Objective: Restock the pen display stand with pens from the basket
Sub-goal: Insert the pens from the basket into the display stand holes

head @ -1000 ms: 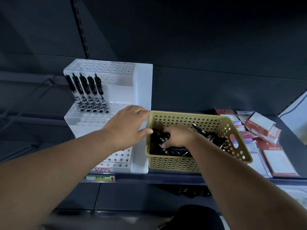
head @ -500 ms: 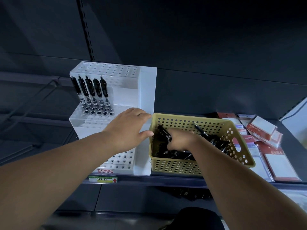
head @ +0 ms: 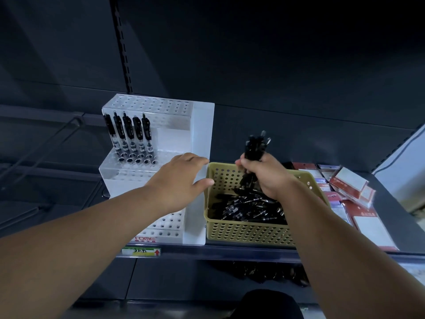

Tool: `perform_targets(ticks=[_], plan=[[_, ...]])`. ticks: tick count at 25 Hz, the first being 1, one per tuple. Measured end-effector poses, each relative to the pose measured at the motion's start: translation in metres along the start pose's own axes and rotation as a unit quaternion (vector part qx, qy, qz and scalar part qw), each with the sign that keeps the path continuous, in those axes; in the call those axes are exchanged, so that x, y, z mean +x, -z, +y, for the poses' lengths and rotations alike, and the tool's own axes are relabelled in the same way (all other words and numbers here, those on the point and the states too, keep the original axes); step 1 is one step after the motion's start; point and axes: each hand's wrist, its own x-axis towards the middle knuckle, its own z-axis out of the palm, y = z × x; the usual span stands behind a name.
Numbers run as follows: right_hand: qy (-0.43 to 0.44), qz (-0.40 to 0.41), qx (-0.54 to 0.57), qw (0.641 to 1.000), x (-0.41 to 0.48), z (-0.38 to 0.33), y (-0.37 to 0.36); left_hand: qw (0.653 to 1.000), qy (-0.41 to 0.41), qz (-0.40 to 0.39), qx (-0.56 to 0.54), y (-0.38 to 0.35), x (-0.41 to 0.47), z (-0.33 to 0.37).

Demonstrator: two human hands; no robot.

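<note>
A white tiered pen display stand (head: 202,125) stands on the shelf, with several black pens (head: 128,134) upright in its middle tier's left holes. To its right sits a yellow perforated basket (head: 243,231) holding loose black pens (head: 250,209). My left hand (head: 181,180) rests on the stand's right side wall, fingers over its edge. My right hand (head: 266,176) grips a bunch of black pens (head: 255,147), raised upright above the basket's back rim.
Red and white packets (head: 351,187) lie stacked on the shelf right of the basket. A price label (head: 141,251) sits on the dark shelf edge (head: 230,252). More dark items lie on the shelf below. A slotted upright runs up the back panel.
My right hand closed on a bunch of pens inside the basket and lifted them up above its rim. My left hand stayed on the stand.
</note>
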Motion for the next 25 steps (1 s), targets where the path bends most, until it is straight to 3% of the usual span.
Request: perform_targets(ticks=[3, 6, 11, 16, 19, 25], plan=[[0.003, 0.063, 0.186, 0.981, -0.007, -0.018, 0.007, 0.999, 0.008, 0.006, -0.038, 0.004, -0.003, 0.007], [-0.014, 0.075, 0.271, 0.960, -0.022, -0.041, 0.010, 0.994, 0.027, 0.010, -0.104, 0.010, -0.007, 0.017], [-0.027, -0.027, 0.233, 0.972, -0.061, -0.078, -0.017, 0.971, 0.046, 0.014, -0.233, 0.020, -0.014, 0.032], [-0.113, -0.111, 0.266, 0.951, -0.099, -0.096, -0.064, 0.908, 0.084, -0.035, -0.410, 0.031, -0.034, 0.031], [-0.150, -0.126, 0.244, 0.950, -0.108, -0.092, -0.088, 0.907, 0.088, -0.062, -0.408, 0.032, -0.055, 0.016], [-0.180, -0.134, 0.260, 0.939, -0.117, -0.092, -0.132, 0.908, 0.107, -0.044, -0.402, 0.036, -0.082, -0.010]])
